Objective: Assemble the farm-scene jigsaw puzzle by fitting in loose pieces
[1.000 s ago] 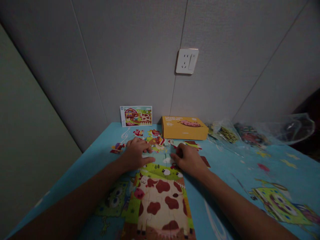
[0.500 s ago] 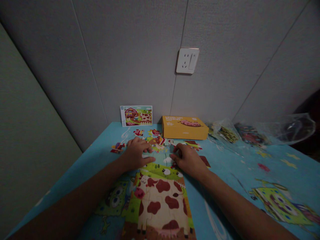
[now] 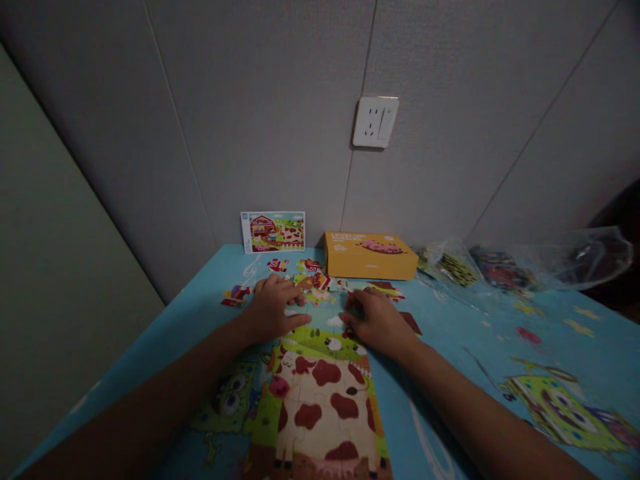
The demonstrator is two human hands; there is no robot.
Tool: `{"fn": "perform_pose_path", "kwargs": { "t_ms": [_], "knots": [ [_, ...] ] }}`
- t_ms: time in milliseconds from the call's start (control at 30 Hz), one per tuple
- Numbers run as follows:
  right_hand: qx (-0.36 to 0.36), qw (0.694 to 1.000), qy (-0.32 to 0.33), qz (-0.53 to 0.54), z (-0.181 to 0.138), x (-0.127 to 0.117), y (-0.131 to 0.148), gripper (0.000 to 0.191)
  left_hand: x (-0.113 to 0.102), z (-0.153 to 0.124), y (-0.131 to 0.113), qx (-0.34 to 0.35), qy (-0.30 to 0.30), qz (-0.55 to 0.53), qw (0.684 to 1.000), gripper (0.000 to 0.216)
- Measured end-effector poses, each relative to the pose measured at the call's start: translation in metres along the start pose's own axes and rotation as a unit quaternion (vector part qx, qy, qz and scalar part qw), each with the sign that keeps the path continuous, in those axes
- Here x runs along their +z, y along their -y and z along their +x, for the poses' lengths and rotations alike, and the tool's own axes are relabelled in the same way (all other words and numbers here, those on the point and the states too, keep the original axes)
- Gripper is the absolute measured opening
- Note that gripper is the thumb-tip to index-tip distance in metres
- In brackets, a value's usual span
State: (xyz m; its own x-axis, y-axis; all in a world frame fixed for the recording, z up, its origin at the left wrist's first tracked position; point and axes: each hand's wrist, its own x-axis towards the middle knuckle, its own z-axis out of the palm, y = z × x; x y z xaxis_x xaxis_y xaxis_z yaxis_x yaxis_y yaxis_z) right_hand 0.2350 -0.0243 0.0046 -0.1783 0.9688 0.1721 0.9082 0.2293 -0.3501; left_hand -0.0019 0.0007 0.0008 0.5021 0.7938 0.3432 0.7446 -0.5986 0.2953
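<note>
A partly joined jigsaw puzzle [image 3: 320,407] showing a brown-spotted cow lies on the blue cartoon tablecloth [image 3: 450,373] in front of me. My left hand [image 3: 273,309] rests flat on the puzzle's upper left edge, fingers spread, thumb along the green part. My right hand [image 3: 377,320] presses down on the upper right edge, fingers curled over a piece there. Whether it grips that piece is hidden by the fingers. Loose puzzle pieces [image 3: 313,277] lie scattered just beyond both hands.
A yellow puzzle box [image 3: 369,255] stands near the wall, with a reference picture card [image 3: 273,231] leaning to its left. Clear plastic bags [image 3: 505,267] with more pieces lie at the right. A wall socket [image 3: 375,121] is above. The table's left edge drops away.
My right hand has shifted slightly over the puzzle's upper right edge. My left hand has stayed in place.
</note>
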Motion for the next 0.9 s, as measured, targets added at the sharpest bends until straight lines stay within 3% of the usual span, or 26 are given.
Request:
{"fn": "perform_pose_path", "kwargs": {
  "t_ms": [167,267,367,433,600,767,900],
  "knots": [
    [-0.045,0.999,-0.006,0.015,-0.004,-0.005,0.009,0.018,0.001,0.000,0.002,0.000,-0.002,-0.001,1.000,0.027],
    [-0.169,0.985,0.021,0.039,-0.019,-0.008,0.030,0.024,0.002,0.001,0.003,0.001,-0.001,-0.001,1.000,0.024],
    [-0.300,0.946,0.101,0.068,-0.040,-0.008,0.055,0.029,0.003,0.001,0.004,0.003,-0.002,0.003,1.000,0.022],
    [-0.350,0.922,0.141,0.084,-0.050,-0.008,0.065,0.044,0.004,0.001,0.004,0.003,-0.004,0.003,1.000,0.022],
    [-0.377,0.904,0.183,0.086,-0.056,-0.008,0.064,0.064,0.007,0.002,0.003,-0.001,-0.018,0.013,1.000,0.009],
    [-0.411,0.877,0.230,0.093,-0.056,-0.005,0.062,0.063,0.007,0.004,0.002,-0.001,-0.020,0.017,1.000,0.010],
    [-0.423,0.873,0.221,0.102,-0.054,-0.007,0.064,0.063,0.006,0.005,0.002,-0.003,-0.023,0.019,1.000,0.012]
  ]
}}
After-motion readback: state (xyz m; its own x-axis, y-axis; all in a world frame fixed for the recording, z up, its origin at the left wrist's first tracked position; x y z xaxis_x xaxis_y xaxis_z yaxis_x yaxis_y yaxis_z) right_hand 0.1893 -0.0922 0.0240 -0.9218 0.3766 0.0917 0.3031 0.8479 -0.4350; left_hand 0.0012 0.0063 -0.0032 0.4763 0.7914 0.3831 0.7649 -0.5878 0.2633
